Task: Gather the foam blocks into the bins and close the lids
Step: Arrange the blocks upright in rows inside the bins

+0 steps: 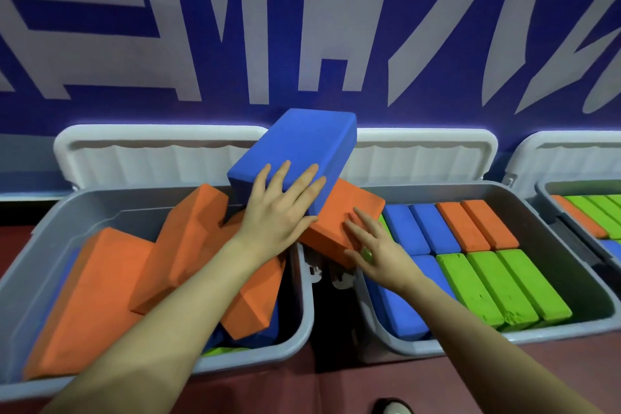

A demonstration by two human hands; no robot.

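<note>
Over grey bins [302,296], hands press blue block [302,148], orange block [339,222]

Blue foam block [299,151]: rectangular, tilted, raised above the gap between two bins, its near end overlapping an orange block [339,222], itself tilted across the adjoining rims.

Left bin [20,282]: grey, lid [151,151] stood open behind; orange blocks [111,279] heaped at odd angles, blue and green glimpsed beneath.

Middle bin [581,286]: grey, lid [423,151] open; blue, orange and green blocks [470,252] packed in neat rows (flat, side by side).

Right bin [544,188]: partly seen, green and orange blocks inside.
</note>
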